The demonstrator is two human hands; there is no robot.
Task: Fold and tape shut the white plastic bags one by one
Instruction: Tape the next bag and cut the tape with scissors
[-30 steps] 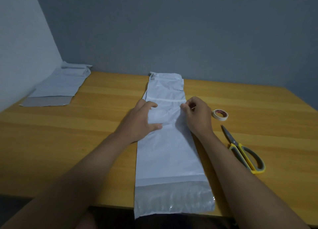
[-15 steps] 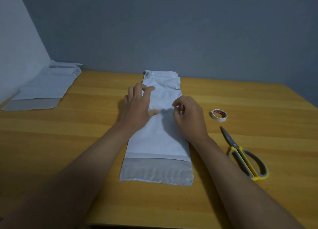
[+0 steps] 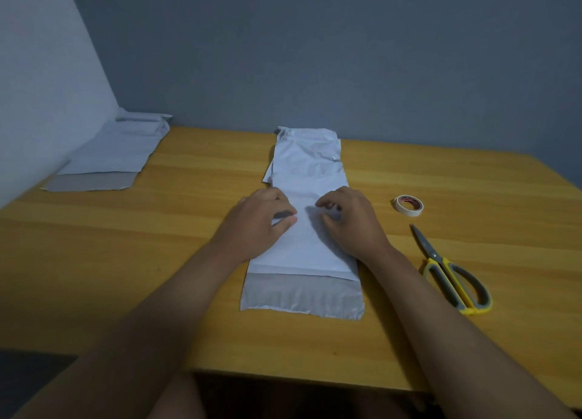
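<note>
1. A long white bag [image 3: 310, 229] lies flat on the table [image 3: 157, 261], its grey flap end toward the near edge and its other end almost at the far edge.
2. The left hand [image 3: 256, 221] rests on the bag's left side, and its fingers seem to pinch the plastic (hard to be sure).
3. The right hand [image 3: 349, 218] is on the bag's right side with fingers curled, pinching the plastic too.
4. I think the folding step is just starting. Next, both hands should lift and fold together so the edges line up.
5. Scissors [image 3: 450, 272] and tape [image 3: 408, 205] wait toward the right edge.
6. More bags [image 3: 107, 157] lie at the far left corner.
</note>
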